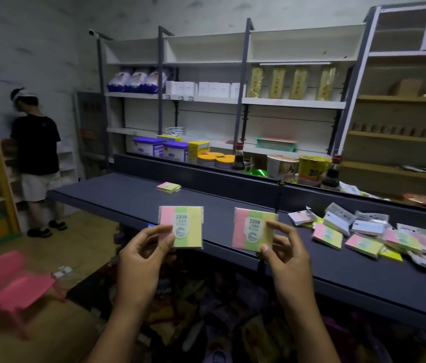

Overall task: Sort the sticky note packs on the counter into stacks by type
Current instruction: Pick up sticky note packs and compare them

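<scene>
Pink-green-yellow packs look light and slippery in their wrap. Left hand (pixel 146 248) fingers pinch one pack (pixel 181 226) at its six o'clock edge; right hand (pixel 284 254) fingers pinch another pack (pixel 254 230).

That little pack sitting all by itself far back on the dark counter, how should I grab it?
The lone pack lies flat on the counter with its edges clear. Probably best to come from above and pinch two opposite side edges between thumb and fingers, since nothing touches it and its flat top gives no handle.

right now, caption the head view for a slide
Each hand, left hand and right hand, holds a pink-green-yellow sticky note pack over the dark counter.
</scene>
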A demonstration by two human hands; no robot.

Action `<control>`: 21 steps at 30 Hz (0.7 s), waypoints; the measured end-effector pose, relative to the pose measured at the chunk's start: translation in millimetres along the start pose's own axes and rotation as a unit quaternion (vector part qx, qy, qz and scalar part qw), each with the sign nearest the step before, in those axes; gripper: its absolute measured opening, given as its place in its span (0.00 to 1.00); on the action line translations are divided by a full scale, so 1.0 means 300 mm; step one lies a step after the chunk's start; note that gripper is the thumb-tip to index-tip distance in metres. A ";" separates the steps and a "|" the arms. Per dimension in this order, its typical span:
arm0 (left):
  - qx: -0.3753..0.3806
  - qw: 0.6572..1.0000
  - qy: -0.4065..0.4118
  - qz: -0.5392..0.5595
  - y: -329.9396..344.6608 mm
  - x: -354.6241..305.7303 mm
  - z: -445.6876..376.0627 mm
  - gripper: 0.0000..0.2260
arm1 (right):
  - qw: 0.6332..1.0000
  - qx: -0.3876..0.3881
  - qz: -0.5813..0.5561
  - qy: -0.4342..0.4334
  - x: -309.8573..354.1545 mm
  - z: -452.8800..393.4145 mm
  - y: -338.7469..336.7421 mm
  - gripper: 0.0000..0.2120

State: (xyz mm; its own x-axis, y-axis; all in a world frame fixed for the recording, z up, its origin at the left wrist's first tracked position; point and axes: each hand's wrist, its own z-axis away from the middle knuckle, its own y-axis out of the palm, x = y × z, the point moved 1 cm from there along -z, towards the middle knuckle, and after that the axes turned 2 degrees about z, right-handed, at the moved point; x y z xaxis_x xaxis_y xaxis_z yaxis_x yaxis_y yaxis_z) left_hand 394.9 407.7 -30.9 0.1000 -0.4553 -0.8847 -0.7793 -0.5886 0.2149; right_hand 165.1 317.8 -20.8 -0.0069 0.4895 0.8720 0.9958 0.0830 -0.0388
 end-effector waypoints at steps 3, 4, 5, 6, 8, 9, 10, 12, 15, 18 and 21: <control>-0.009 1.000 0.009 -0.009 -0.031 0.031 -0.063 0.07 | 1.000 0.007 -0.006 -0.001 -0.029 -0.052 0.063 0.21; -0.011 1.000 0.010 -0.007 -0.039 0.045 -0.090 0.07 | 1.000 0.008 -0.009 -0.001 -0.043 -0.074 0.083 0.21; -0.012 1.000 0.011 -0.004 -0.043 0.059 -0.119 0.07 | 1.000 0.010 -0.011 -0.001 -0.059 -0.096 0.103 0.21; -0.013 1.000 0.012 -0.003 -0.047 0.074 -0.150 0.07 | 1.000 0.012 -0.011 -0.001 -0.076 -0.121 0.124 0.20; -0.014 1.000 0.016 -0.010 -0.047 0.106 -0.217 0.07 | 1.000 0.017 -0.012 -0.002 -0.111 -0.177 0.165 0.20; -0.016 1.000 0.019 -0.012 -0.044 0.121 -0.254 0.07 | 1.000 0.019 -0.014 -0.003 -0.127 -0.208 0.185 0.20; -0.018 1.000 0.020 -0.013 -0.040 0.136 -0.291 0.07 | 1.000 0.020 -0.015 -0.005 -0.142 -0.242 0.203 0.19; -0.022 1.000 0.020 -0.009 -0.033 0.161 -0.367 0.07 | 1.000 0.022 -0.017 -0.009 -0.165 -0.309 0.238 0.19; -0.022 0.999 0.027 -0.012 -0.029 0.192 -0.472 0.07 | 0.999 0.030 -0.020 -0.015 -0.197 -0.400 0.290 0.19; -0.025 0.999 0.029 -0.012 -0.036 0.234 -0.558 0.07 | 0.999 0.039 -0.016 -0.018 -0.235 -0.465 0.347 0.19; -0.018 1.000 0.019 -0.011 -0.047 0.280 -0.646 0.08 | 0.999 0.040 -0.008 -0.019 -0.273 -0.519 0.403 0.21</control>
State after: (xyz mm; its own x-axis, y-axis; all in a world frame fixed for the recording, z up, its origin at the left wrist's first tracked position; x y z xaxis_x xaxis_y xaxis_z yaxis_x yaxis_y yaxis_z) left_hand 534.1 248.2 -28.1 0.1409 -0.4661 -0.8735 -0.7541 -0.6221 0.2103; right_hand 300.4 152.6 -20.8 -0.0275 0.5208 0.8532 0.9850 0.1597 -0.0657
